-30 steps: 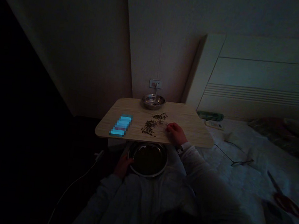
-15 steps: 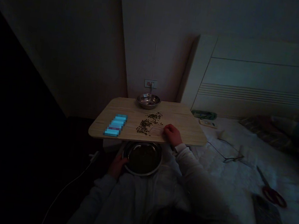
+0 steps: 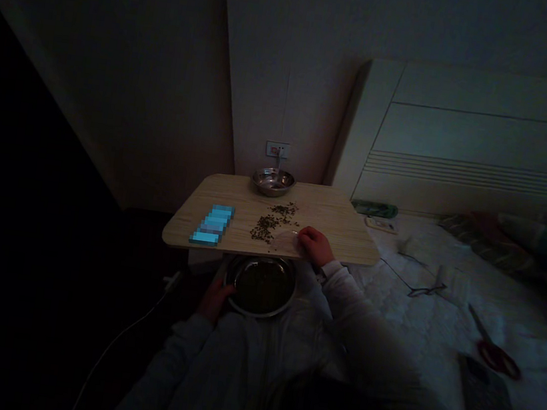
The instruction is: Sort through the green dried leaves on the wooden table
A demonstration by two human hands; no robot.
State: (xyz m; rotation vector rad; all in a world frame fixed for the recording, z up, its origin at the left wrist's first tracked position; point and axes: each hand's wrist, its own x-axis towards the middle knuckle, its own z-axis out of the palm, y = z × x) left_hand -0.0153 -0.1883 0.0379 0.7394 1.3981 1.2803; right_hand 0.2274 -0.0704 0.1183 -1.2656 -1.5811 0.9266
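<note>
My left hand (image 3: 214, 299) grips the left rim of a metal bowl (image 3: 289, 303) in my lap, just below the table's front edge. Dark contents, too dim to name, lie in the bowl. Over the small wooden table (image 3: 342, 217), my right hand (image 3: 314, 245) is closed on a thin see-through plastic piece (image 3: 285, 238). That piece lies low against the tabletop, by the near right side of some scattered small dark green bits (image 3: 264, 227), which look like seeds or beans. A second, shallow metal bowl (image 3: 273, 182) stands at the table's back edge.
A phone with a lit, blurred-out screen (image 3: 212, 224) lies on the table's left. On the bed to the right are scissors (image 3: 498, 356), a dark patterned flat object (image 3: 493, 409), glasses-like wire (image 3: 426, 291) and a pale remote (image 3: 380, 225). A white cable (image 3: 123, 333) hangs at left.
My right hand has drawn slightly nearer the table's front edge, with the plastic piece now beside the near bits. The view has shifted a little. My left hand stays on the bowl.
</note>
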